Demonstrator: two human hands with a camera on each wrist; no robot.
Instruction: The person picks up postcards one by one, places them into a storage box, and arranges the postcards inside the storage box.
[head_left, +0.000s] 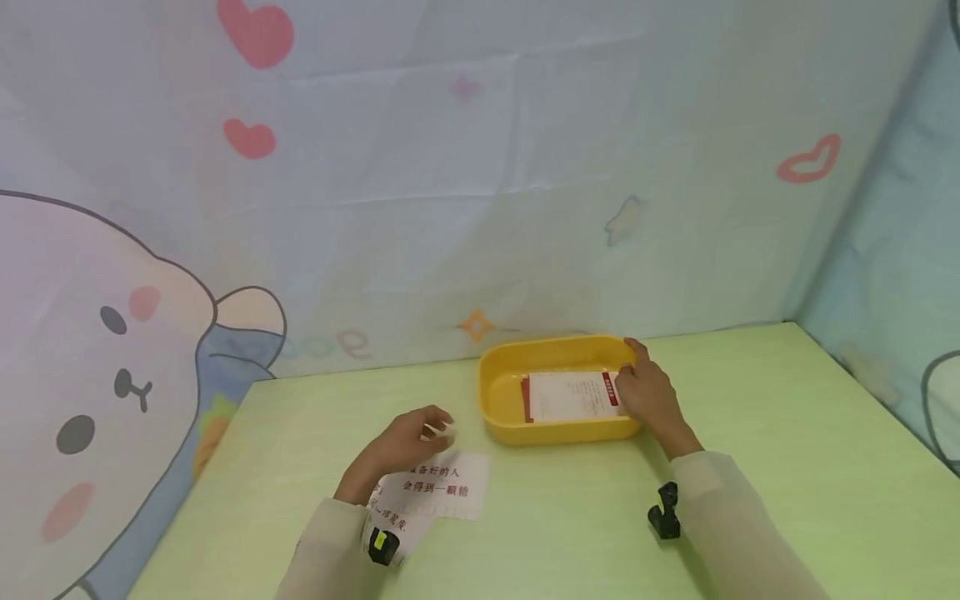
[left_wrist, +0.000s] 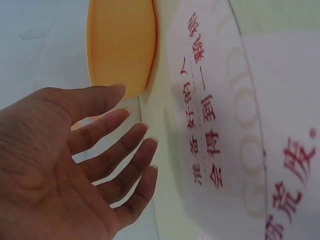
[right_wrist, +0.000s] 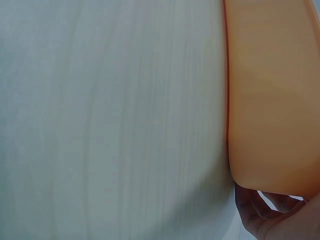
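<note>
My right hand grips the yellow tray's rim, one card already inside. My left hand hangs open, empty, above another card on the counter.

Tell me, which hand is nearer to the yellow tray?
The right. The right hand rests on the right end of the yellow tray, touching its rim and the card inside. The left hand is apart from it, over the paper sheet.
</note>
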